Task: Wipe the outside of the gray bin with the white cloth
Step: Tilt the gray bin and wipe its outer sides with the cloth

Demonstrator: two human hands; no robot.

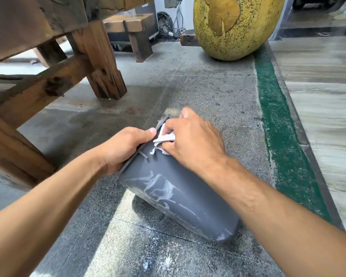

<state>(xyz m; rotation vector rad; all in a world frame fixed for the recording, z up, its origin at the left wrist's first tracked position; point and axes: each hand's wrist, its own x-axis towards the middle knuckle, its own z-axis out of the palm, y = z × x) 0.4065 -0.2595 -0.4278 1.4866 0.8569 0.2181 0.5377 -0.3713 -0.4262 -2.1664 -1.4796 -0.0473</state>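
Observation:
The gray bin [180,198] lies tipped on its side on the concrete floor, its open end pointing away from me and its base toward me. White streaks and smears mark its outer wall. My left hand [126,148] grips the rim on the left side, thumb on top of the edge. My right hand [192,142] presses a crumpled white cloth [165,137] against the wall just below the rim. Most of the cloth is hidden under my fingers.
A heavy wooden bench [74,62] with thick legs stands to the left. A large yellow speckled egg-shaped object [236,27] sits ahead on the right, with a small wooden stool [136,31] and cables behind. A green painted strip [282,124] runs along the floor at right.

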